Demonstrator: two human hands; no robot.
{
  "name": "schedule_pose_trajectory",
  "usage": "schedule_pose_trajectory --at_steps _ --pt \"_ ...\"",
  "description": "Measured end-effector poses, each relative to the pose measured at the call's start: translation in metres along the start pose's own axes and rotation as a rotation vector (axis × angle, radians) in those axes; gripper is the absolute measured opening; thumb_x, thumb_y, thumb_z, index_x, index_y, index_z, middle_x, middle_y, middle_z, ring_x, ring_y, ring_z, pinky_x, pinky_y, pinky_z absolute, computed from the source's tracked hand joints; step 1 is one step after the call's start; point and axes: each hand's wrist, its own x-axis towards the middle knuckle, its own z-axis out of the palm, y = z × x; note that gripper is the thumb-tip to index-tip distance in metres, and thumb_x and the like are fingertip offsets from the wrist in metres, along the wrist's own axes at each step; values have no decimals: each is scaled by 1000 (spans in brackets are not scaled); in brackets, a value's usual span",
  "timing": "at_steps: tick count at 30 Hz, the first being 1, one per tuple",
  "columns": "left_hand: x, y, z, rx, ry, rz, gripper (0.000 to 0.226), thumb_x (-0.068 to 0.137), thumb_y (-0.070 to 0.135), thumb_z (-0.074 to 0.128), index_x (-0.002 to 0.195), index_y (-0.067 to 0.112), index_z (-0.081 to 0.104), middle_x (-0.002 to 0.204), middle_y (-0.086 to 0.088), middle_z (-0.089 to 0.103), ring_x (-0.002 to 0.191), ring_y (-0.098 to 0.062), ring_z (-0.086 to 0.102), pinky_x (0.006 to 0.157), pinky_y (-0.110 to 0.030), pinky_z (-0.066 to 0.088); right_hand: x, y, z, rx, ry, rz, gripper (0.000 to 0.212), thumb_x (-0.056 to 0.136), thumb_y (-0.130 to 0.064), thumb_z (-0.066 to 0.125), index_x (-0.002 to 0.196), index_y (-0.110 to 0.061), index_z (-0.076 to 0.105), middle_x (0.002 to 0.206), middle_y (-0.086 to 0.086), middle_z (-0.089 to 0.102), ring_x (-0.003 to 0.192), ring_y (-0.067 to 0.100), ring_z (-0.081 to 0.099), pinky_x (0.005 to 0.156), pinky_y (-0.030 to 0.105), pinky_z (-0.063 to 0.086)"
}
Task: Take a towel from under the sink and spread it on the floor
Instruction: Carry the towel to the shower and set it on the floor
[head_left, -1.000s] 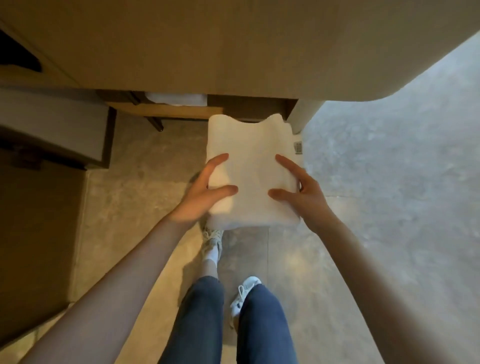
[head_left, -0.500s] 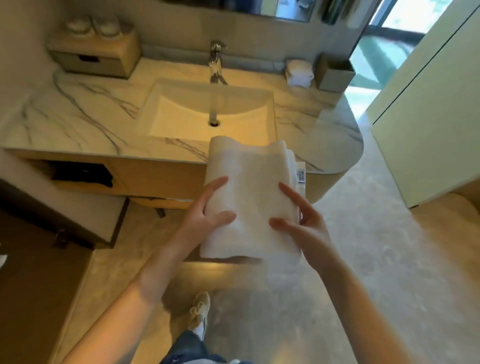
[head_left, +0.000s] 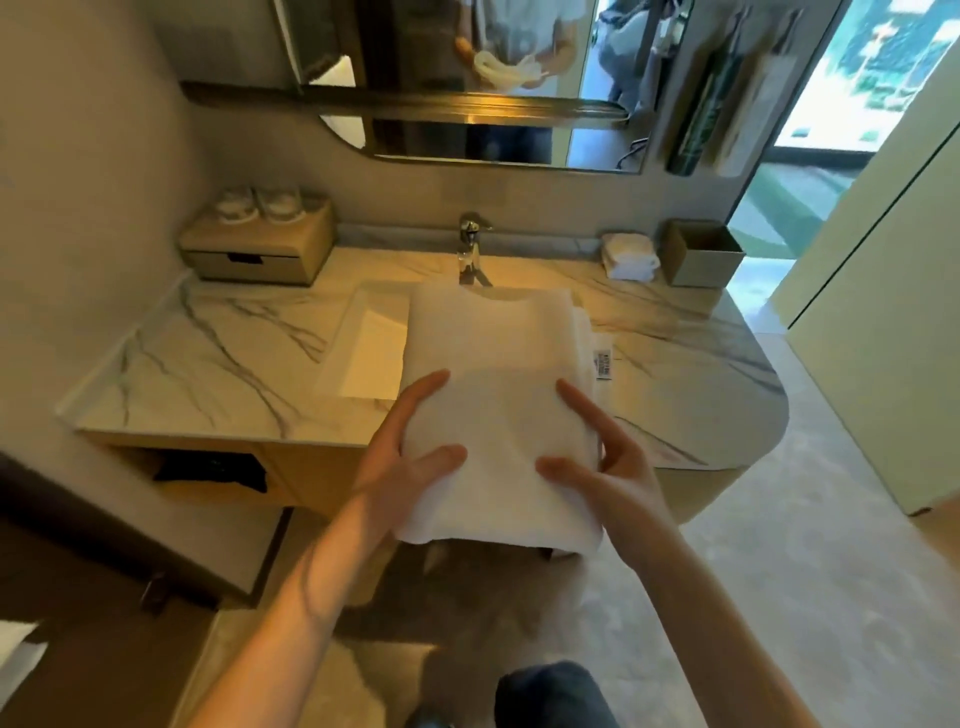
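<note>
- Above the marble counter (head_left: 218, 364), a folded white towel (head_left: 493, 374) was held flat in the air, hiding part of the sink (head_left: 363, 353).
- Left hand (head_left: 400, 462) gripped its near left edge, thumb on top.
- Right hand (head_left: 608, 467) gripped the near right edge likewise.

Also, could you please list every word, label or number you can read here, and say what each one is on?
No text here is legible.
Tag at the towel's right edge: lines of dark print, too blurred to read.
Shirt reflected in the mirror: a dark print, too blurred to read.
</note>
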Motion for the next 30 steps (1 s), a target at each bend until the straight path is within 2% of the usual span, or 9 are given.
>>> schedule_pose_trajectory --at_steps 2,5,8,13,16,18,23,27,30 --pt "7 -3 4 -43 27 -29 66 82 21 74 130 55 44 127 29 44 111 3 49 79 -19 51 20 2 -7 2 -47 19 67 74 -19 82 127 -52 57 119 -32 52 110 8 57 79 25 58" --pt "17 -2 18 -99 125 -60 68 81 14 75 130 51 47 127 32 44 113 5 48 80 -17 51 50 2 -21 26 -162 42 66 75 -17 82 126 -51 58 128 -19 51 112 14 58 79 28 58" --pt "19 6 35 -65 291 -108 69 83 10 71 125 58 47 123 37 43 108 9 50 73 -13 51 80 -4 -32 47 -310 88 66 76 -11 79 126 -50 59 132 -13 48 115 21 56 83 38 59" --pt "-5 16 59 -118 566 -178 68 82 14 73 121 64 48 113 45 46 99 15 52 70 -13 52 121 -9 -31 -8 -561 101 68 77 -6 78 124 -51 60 131 -13 54 116 17 57 88 42 58" --pt "-38 19 72 -97 765 -208 67 81 19 73 123 64 47 122 41 41 103 14 49 69 -13 52 126 -5 -15 -5 -762 118 67 76 -7 80 124 -49 62 130 -9 57 113 19 60 88 43 58" --pt "-67 21 84 -83 903 -229 67 80 20 74 125 62 47 126 37 40 101 16 48 68 -12 51 120 0 -2 24 -914 125 67 75 -10 81 126 -47 61 131 -9 57 113 15 61 86 39 58" --pt "-150 31 117 -26 1210 -297 67 78 20 75 123 63 48 117 47 42 97 22 46 67 -9 48 71 4 27 3 -1238 114 67 74 -23 81 131 -48 56 123 -26 57 113 8 60 82 34 59" --pt "-215 39 149 -10 1394 -337 67 78 20 76 122 62 49 114 48 41 97 22 47 68 -11 49 18 6 39 0 -1457 172 73 69 -32 84 133 -48 53 129 -18 53 119 17 56 88 45 57" --pt "-263 44 177 5 1494 -350 67 78 17 76 123 59 50 125 36 43 102 17 48 73 -15 49 -27 9 41 -2 -1535 204 68 74 -19 83 130 -47 57 130 -12 56 119 20 57 88 49 57"
